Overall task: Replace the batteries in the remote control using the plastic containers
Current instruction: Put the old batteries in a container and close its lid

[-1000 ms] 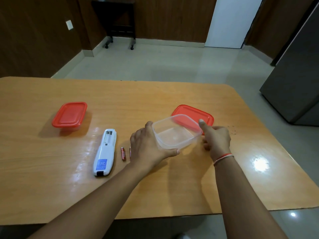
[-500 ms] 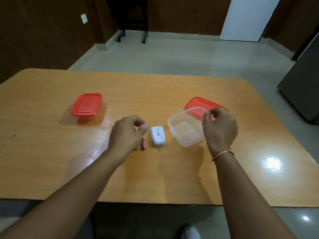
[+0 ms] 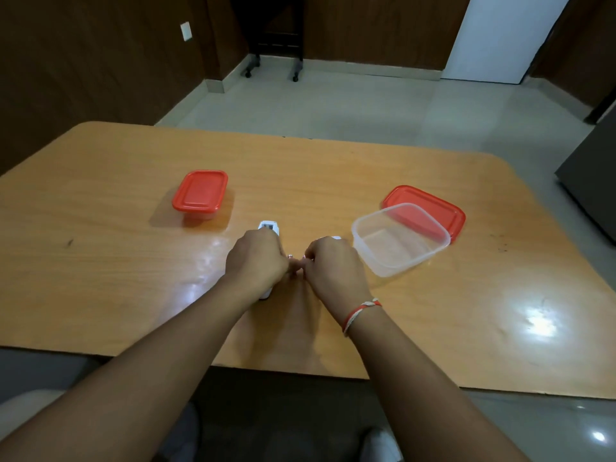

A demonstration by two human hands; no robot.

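Note:
The white remote (image 3: pixel 268 226) lies on the wooden table (image 3: pixel 333 168), and my left hand (image 3: pixel 258 261) is closed over its middle, so only its two ends show. My right hand (image 3: pixel 333 266) is just to the right, fingertips pinched on a small reddish battery (image 3: pixel 290 257) between the hands; most of the battery is hidden. A white battery cover (image 3: pixel 335 238) peeks out behind my right knuckles. An open clear container (image 3: pixel 403 265) stands to the right, tilted on its red lid (image 3: pixel 436 208). A closed red-lidded container (image 3: pixel 200 191) sits at the left.
The table's near edge runs just below my forearms. Bare wood stretches to the far left and in the glossy patch at the right. A dark cabinet (image 3: pixel 593 195) stands off the table's right end, and a wheeled stand (image 3: pixel 273 35) is by the far wall.
My right hand let go of the clear container and moved left to the batteries. My left hand shifted onto the remote. The view moved closer and lower over the table.

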